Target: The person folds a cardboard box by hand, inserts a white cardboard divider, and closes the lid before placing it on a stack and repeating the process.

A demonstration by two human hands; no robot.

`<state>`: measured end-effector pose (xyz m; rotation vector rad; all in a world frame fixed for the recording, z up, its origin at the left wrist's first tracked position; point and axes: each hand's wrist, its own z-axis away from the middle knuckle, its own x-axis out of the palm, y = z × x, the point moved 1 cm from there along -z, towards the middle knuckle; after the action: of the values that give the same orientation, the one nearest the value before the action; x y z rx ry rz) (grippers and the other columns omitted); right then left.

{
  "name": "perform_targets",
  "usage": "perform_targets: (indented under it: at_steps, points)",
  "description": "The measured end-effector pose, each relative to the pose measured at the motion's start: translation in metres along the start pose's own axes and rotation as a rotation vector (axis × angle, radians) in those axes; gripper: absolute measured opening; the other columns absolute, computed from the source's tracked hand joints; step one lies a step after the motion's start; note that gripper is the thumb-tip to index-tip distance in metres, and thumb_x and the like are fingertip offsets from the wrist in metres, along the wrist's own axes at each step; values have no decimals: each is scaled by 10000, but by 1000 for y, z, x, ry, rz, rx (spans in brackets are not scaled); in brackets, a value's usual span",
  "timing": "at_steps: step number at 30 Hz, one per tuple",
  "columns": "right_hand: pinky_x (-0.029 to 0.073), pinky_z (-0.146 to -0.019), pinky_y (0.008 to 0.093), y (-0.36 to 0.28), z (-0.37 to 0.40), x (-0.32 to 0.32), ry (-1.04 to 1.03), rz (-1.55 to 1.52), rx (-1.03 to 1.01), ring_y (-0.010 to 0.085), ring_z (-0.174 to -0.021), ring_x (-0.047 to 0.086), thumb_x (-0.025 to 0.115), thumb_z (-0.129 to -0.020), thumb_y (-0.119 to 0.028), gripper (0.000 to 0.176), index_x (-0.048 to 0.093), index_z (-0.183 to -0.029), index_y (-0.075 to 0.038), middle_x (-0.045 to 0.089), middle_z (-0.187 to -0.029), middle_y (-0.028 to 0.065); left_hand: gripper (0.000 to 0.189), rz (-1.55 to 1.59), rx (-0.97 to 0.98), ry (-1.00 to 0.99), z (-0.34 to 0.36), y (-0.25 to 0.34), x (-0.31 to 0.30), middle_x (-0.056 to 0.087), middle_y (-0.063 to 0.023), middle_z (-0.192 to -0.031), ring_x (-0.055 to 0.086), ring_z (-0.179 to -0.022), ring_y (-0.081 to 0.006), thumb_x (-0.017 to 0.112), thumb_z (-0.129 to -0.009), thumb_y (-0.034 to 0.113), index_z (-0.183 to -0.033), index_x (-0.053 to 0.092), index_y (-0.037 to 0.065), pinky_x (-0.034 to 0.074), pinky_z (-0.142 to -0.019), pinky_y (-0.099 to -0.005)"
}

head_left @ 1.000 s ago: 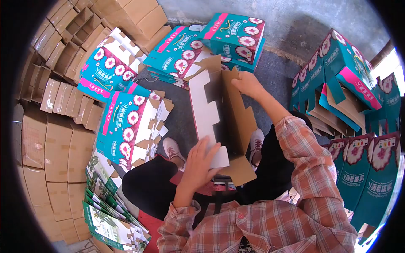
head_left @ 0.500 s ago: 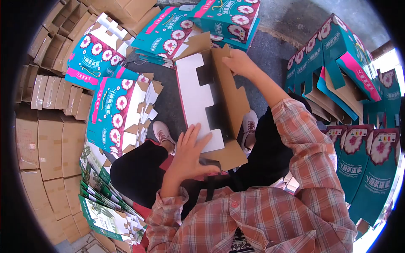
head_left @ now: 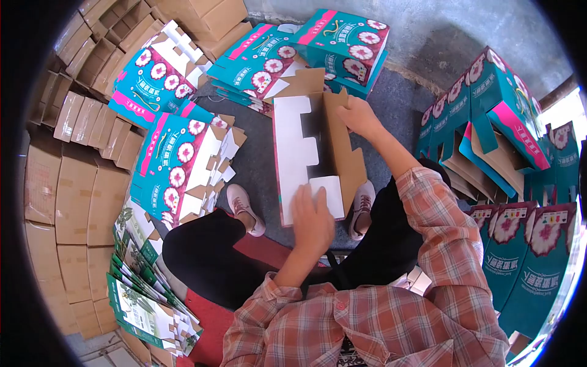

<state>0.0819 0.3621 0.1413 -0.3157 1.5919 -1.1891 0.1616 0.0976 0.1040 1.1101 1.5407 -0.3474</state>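
Note:
A half-folded cardboard box (head_left: 288, 147) stands between my feet, white notched flap on its left and bare brown card on its right. Its far end flap sticks up. At the near end, a white flap (head_left: 329, 191) lies folded inward across the opening. My right hand (head_left: 359, 116) grips the top edge of the brown right-hand panel near the far corner. The fingers of my left hand (head_left: 312, 219) are stretched out at the near end, by the folded flap; slight blur hides exactly where they touch.
Flat teal printed cartons (head_left: 168, 165) lie stacked to the left, with green-white cartons (head_left: 143, 312) below them. Brown boxes (head_left: 73, 196) are piled along the left side. Set-up teal boxes (head_left: 342, 46) stand ahead, and more teal cartons (head_left: 507, 116) stand at right.
The near brown flap that stuck out toward me is folded up and in, and a white flap now shows there. My left hand has moved right; my right hand keeps its hold.

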Motion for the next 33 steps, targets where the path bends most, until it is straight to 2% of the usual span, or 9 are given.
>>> perform_targets:
  at_steps: [4,7,10,12,17,20,27,29,33]
  points:
    - [541,-621,415,18,-10,8,84,83,-100,355,-672,662,498,-816,-175,277,572,-885,83,640,-839,269,608,75,-84,-14,-7,26,-15,371,-314,-1346,312,-1300,-443,644,-786,293,-1264,478,-44,205,-1063,-576]
    - [532,-691,434,2,8,12,16,-81,14,370,-740,658,495,-811,-180,273,578,-897,65,640,-855,265,584,52,-131,-74,-10,33,-7,356,-303,-1373,281,-1332,-424,607,-836,301,-1283,461,-45,191,-1057,-589]
    - [524,-730,408,-1,23,4,97,40,-125,329,-794,668,534,-830,-241,302,592,-909,45,651,-819,226,569,-121,-181,-158,-10,31,0,391,-233,-1382,299,-1333,-399,591,-808,160,-1327,433,-8,195,-1058,-594]
    - [512,-750,383,-23,40,-22,-151,-263,118,275,-811,659,540,-862,-415,458,610,-956,27,664,-825,154,554,-66,-167,-134,0,10,0,403,-212,-1382,316,-1329,-383,558,-806,116,-1338,433,21,187,-1065,-597]
    - [476,-816,367,14,24,-43,56,-326,127,212,-938,593,374,-897,-635,721,623,-1126,2,651,-1014,106,528,20,28,-163,27,-56,-38,445,-170,-1361,377,-1302,-354,495,-786,-5,-1304,501,96,208,-1083,-563]
    - [432,-906,382,9,36,-37,-285,-369,129,238,-1084,543,308,-908,-663,776,632,-1138,3,603,-1164,148,464,61,70,-165,36,-93,-57,468,-172,-1338,402,-1279,-361,508,-771,4,-1216,586,110,244,-1088,-503]
    - [389,-964,417,-2,25,-10,-471,183,-343,373,-1093,517,223,-942,-615,772,673,-1037,5,601,-1136,218,326,270,-121,34,22,-122,-44,586,-177,-1181,499,-1169,-349,629,-844,215,-1123,636,47,355,-995,-440]
    - [395,-956,420,-13,29,-13,-460,237,-351,374,-1088,519,217,-939,-624,786,673,-1026,10,598,-1144,216,339,684,-659,154,21,-123,-37,584,-200,-1180,532,-1132,-330,621,-863,244,-1088,637,-9,394,-960,-392]
    - [412,-945,410,-16,28,-14,-459,358,-276,365,-1077,529,249,-935,-620,753,655,-1074,-1,613,-1118,207,568,737,-675,289,5,-94,-55,552,-251,-1201,535,-1121,-336,608,-880,237,-1327,416,-55,400,-964,-376]
